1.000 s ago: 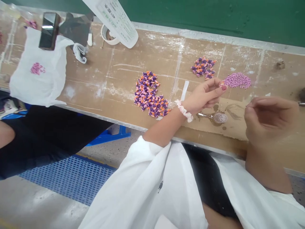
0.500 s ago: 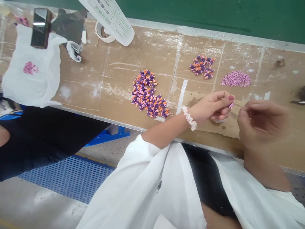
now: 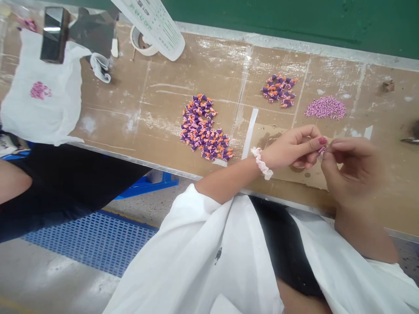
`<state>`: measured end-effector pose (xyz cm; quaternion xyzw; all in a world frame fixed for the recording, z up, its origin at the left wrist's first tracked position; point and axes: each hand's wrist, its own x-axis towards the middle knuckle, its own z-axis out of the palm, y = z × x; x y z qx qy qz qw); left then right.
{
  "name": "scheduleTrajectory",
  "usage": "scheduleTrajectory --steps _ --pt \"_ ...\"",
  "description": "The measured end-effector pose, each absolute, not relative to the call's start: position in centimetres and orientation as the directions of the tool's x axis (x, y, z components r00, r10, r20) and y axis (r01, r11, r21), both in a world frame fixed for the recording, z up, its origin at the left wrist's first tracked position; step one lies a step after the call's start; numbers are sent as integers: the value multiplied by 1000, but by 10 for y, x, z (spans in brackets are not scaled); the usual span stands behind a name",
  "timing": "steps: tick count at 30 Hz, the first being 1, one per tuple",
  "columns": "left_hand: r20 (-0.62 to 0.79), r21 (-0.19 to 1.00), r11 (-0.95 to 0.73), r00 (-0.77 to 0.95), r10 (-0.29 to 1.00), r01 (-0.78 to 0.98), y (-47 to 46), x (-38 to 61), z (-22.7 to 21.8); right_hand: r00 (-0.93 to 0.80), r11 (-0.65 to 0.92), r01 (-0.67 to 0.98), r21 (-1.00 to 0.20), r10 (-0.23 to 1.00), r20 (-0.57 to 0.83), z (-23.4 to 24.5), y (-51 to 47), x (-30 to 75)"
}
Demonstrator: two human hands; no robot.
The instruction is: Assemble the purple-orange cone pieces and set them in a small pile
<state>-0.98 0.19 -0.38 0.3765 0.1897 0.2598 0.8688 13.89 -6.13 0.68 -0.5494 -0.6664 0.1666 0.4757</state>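
My left hand [image 3: 293,150], with a pale scrunchie on the wrist, pinches a tiny pink piece [image 3: 321,149] between thumb and fingertips. My right hand [image 3: 352,168] is closed in a pinch and its fingertips meet the left ones at that piece; what the right fingers hold is too small to name. Both hands hover over the brown cardboard-covered table [image 3: 163,109]. Behind them lie a small heap of pink pieces [image 3: 325,107], a small heap of purple-and-orange pieces [image 3: 279,90] and a larger heap of the same [image 3: 203,129].
A white cloth [image 3: 42,111] at the far left carries a black box [image 3: 54,35] and a few pink pieces. A tape roll [image 3: 140,43] and a white remote-like device [image 3: 153,24] sit at the back. Another person in black [image 3: 49,187] sits to my left.
My left hand came back from the pink heap toward me with a pink piece. My right hand moved left until the fingertips of both hands met.
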Motion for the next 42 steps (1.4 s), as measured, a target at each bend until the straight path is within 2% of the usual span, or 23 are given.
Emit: scheduleTrajectory --steps 4,16,24,27,30,32,33,35,37,40,42 --pt "-126 800 524 773 622 -292 1 -10 -3 29 323 587 -742 908 419 9 -63 140" --pt "-94 834 476 780 619 -277 1 -9 -7 -44 296 588 -752 941 336 14 -64 146" --pt "-62 817 468 756 651 -336 -1 -6 -7 -98 413 592 -692 889 447 12 -57 148" --pt "-98 848 408 657 748 -339 8 -8 -7 -76 429 593 -681 873 483 7 -52 151" --pt "-199 886 347 424 884 -309 29 -13 -13 -17 437 669 -601 818 575 5 -48 156" --pt "-246 916 317 279 928 -246 47 -15 -19 2 447 702 -554 777 629 5 -47 158" --pt "-250 934 304 265 931 -189 55 -17 -22 0 451 712 -539 767 642 6 -46 159" --pt "-218 967 248 306 927 -63 66 -19 -25 -10 435 743 -509 767 642 6 -45 160" --pt "-152 985 112 367 918 131 71 -24 -23 -12 380 797 -470 788 615 8 -44 159" --pt "-81 880 -132 418 905 455 68 -37 -7 37 255 858 -445 835 549 12 -45 153" --pt "-89 759 -193 394 915 621 61 -52 9 95 169 861 -479 872 479 17 -48 149"
